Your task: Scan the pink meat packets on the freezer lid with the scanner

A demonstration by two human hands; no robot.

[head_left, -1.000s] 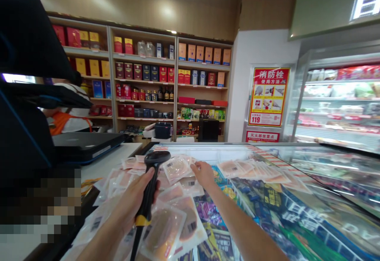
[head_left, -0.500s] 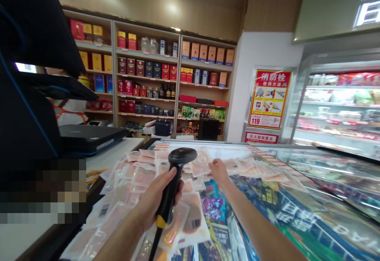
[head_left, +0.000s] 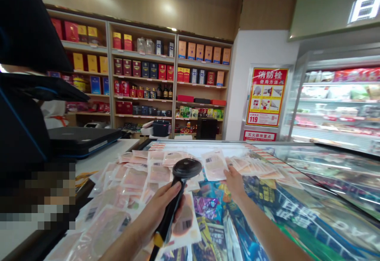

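My left hand (head_left: 168, 201) is wrapped round the handle of a black barcode scanner (head_left: 187, 168) with a yellow band near its cord. The scanner stands upright, its head tilted toward the right. My right hand (head_left: 234, 180) pinches the edge of a flat, clear food packet (head_left: 214, 165) with a barcode label. Many similar flat packets (head_left: 133, 178) lie spread under and left of the scanner. To the right, an overlapping row of packets (head_left: 257, 166) fans out just beyond my right hand. Colourful bags (head_left: 208, 205) show through the glass top beneath.
On the left, a dark monitor (head_left: 26, 23) and a black flat device (head_left: 84, 139) stand on a white counter. Shelves of boxed goods (head_left: 142, 69) line the back wall. A red poster (head_left: 267, 96) and a lit fridge (head_left: 341, 106) are at right.
My right hand has moved right with the packet, which has come away from the left pile toward the right row. The scanner has shifted slightly right and down. The view has turned a little.
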